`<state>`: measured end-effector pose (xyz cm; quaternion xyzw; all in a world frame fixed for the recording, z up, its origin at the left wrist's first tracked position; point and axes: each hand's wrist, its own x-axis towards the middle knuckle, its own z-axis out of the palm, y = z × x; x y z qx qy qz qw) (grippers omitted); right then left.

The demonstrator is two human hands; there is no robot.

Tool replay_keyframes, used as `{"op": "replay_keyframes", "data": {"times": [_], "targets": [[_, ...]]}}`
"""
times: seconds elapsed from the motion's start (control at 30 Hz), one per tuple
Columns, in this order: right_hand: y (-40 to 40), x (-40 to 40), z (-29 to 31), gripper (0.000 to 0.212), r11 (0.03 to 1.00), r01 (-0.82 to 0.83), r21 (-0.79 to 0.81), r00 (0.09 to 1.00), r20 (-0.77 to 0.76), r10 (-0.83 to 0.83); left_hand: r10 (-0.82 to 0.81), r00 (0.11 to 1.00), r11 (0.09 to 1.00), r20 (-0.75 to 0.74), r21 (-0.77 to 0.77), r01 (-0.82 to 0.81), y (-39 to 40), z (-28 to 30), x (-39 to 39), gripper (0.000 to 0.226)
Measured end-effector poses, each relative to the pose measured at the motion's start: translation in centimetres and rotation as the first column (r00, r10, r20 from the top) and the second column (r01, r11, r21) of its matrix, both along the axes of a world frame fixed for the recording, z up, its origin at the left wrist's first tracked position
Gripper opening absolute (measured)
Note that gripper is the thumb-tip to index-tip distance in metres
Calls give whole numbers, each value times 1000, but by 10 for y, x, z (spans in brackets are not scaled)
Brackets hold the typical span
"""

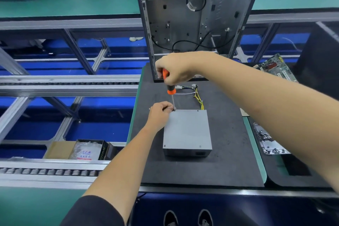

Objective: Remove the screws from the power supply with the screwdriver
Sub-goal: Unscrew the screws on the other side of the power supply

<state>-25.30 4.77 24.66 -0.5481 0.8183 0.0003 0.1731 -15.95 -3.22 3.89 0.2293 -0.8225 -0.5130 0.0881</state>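
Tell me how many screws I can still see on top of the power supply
3 on the power supply: far right corner, near left corner, near right edge. A fourth may sit hidden under the screwdriver tip and the left hand at the far left corner.

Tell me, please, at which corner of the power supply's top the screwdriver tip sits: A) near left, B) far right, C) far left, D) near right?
C: the screwdriver, gripped by the right hand, stands with its tip at the far left corner of the power supply, beside the left hand.
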Motion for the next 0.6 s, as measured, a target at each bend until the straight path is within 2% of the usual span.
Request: {"op": "replay_keyframes", "data": {"times": [0.07,0.1,0.13,0.2,0.23,0.27,0.37,0.43,0.47,0.5,0.53,0.6], "targets": [[3,0,2,14,1000,10,-9,995,98,-9,-8,1000,1000,-8,-2,8,0,0,1,22],[4,0,1,11,999,42,-30,993,108,-39,-11,1000,1000,-10,-6,11,0,1,1,22],[4,-1,-1,17,996,82,-38,994,75,-79,-11,1000,1000,-11,-12,11,0,1,0,22],[4,-3,-5,39,992,119,-49,980,-156,-126,-10,1000,1000,-7,-23,9,0,1,1,22],[4,-4,-7,40,994,99,-50,962,-250,-108,-9,1000,1000,-4,-26,9,0,0,0,22],[2,-4,-9,36,996,75,-40,961,-265,-83,-9,1000,1000,-1,-28,9,0,0,0,23],[5,-4,-3,2,999,7,-53,1000,17,-6,-15,1000,1000,-3,-28,15,-1,0,0,22],[10,-1,0,15,997,8,-72,989,151,3,-17,1000,1000,-6,-24,17,-1,0,1,22],[11,-1,-1,11,995,40,-95,985,169,-23,-19,1000,999,-11,-25,19,-1,0,1,22],[12,0,-2,5,992,70,-109,987,155,-52,-20,1000,999,-15,-25,19,-1,0,1,23],[10,-1,-5,17,989,104,-109,992,80,-95,-17,1000,1000,-14,-25,17,0,0,1,23],[10,-3,-8,36,990,111,-85,975,-184,-125,-10,1000,1000,-3,-27,10,-1,-1,0,23]]}}
